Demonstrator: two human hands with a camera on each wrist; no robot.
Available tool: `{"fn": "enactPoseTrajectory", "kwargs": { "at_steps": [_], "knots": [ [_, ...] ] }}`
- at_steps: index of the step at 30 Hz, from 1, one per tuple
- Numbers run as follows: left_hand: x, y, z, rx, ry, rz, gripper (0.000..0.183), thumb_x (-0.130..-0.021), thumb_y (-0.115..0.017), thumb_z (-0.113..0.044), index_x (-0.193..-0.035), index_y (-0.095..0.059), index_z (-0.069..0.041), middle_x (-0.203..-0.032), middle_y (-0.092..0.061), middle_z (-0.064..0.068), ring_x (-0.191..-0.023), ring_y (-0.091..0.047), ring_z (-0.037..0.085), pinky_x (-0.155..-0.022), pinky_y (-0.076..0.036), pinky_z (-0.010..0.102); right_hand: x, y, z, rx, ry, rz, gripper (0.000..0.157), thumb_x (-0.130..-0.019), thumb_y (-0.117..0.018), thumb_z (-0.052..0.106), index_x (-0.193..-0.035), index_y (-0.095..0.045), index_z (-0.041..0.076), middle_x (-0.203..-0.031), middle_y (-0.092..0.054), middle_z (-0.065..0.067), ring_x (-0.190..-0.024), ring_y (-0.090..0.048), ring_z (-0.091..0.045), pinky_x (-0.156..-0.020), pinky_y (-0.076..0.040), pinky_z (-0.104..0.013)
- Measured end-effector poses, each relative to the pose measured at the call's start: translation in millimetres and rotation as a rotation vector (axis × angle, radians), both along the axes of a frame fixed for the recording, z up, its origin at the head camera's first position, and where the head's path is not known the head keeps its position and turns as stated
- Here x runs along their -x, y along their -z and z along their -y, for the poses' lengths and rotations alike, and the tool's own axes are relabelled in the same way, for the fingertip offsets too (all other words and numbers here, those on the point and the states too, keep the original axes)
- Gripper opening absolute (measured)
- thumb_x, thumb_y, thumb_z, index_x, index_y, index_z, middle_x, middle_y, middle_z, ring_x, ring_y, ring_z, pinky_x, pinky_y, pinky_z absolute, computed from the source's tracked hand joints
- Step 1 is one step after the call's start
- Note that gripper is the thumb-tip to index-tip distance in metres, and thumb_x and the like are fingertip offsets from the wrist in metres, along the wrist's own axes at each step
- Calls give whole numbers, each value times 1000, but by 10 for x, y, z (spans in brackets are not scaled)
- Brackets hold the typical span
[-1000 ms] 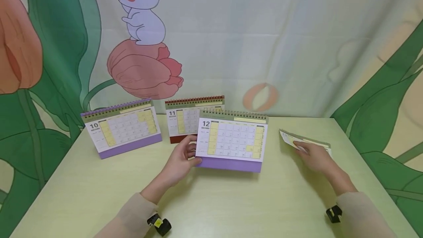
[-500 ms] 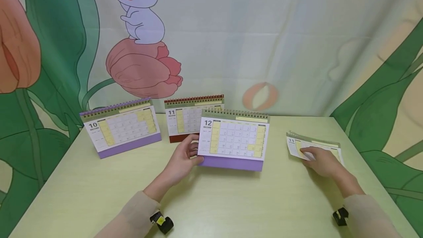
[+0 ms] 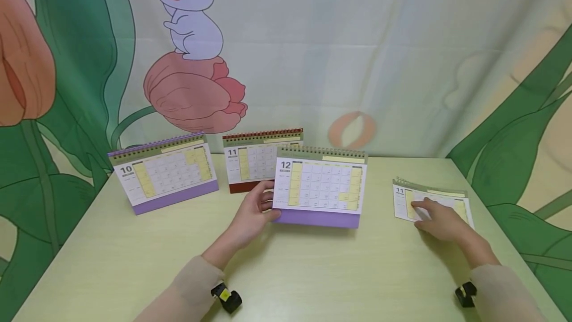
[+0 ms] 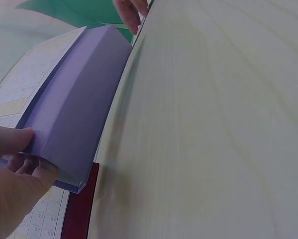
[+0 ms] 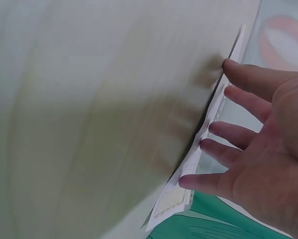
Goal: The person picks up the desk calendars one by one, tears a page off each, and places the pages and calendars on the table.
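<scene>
My left hand [image 3: 254,215] grips the lower left corner of a desk calendar [image 3: 318,188] showing 12. In the left wrist view, thumb and fingers pinch its purple base [image 4: 86,94], which is held tilted just above the table. At the right, loose-looking calendar pages [image 3: 401,207] marked 11 lie nearly flat on the table. My right hand [image 3: 440,221] is over them, and its spread, fairly straight fingers [image 5: 233,132] touch the paper in the right wrist view. Part of the pages is hidden under that hand.
A purple-based calendar [image 3: 166,168] showing 10 stands at the back left. Beside it a dark red calendar [image 3: 250,163] showing 11 is partly covered by the held one. The light wood table [image 3: 313,272] ends at a printed curtain [image 3: 286,63].
My right hand has moved right and towards me with the pages, which have gone from tilted to nearly flat; its fingers have spread. My left hand and its calendar have shifted slightly right.
</scene>
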State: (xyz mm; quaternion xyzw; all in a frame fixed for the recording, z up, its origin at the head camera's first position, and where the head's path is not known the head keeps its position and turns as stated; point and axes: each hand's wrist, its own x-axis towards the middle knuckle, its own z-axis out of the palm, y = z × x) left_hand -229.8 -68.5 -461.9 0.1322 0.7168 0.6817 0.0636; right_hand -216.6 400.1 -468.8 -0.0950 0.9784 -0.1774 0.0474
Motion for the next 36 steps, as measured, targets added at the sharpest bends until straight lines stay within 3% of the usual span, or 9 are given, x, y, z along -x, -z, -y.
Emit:
{"fn": "enactPoseTrajectory", "kwargs": {
  "at_steps": [10, 22, 29, 36],
  "knots": [
    [102, 13, -161, -20, 13, -34, 56, -85, -60, 25, -135, -53, 0, -125, -66, 18, -110, -64, 28, -94, -54, 38, -77, -88, 94, 28, -14, -27, 57, -94, -70, 15, -142, -51, -10, -147, -33, -45, -133, -34, -64, -106, -30, -73],
    [255, 149, -378, -47, 85, -50, 54, -85, -59, 25, -134, -53, 0, -125, -65, 18, -110, -64, 27, -93, -53, 36, -351, -278, 383, 122, -61, 15, 53, -101, -66, 24, -144, -53, -4, -154, -32, -38, -142, -27, -58, -109, -27, -72],
    [389, 176, -502, -17, 127, -48, 51, -86, -62, 23, -131, -53, 1, -118, -67, 18, -105, -67, 29, -88, -56, 34, -510, -324, 466, 148, -90, 12, 49, -103, -65, 29, -142, -57, 1, -156, -33, -35, -142, -28, -57, -108, -29, -72],
    [521, 172, -543, 87, 102, -53, 50, -82, -75, 17, -126, -60, 0, -107, -65, 16, -95, -68, 27, -82, -58, 34, -595, -374, 559, 209, -129, 32, 46, -104, -63, 31, -141, -59, 4, -154, -37, -33, -140, -35, -53, -108, -33, -68]
  ]
}}
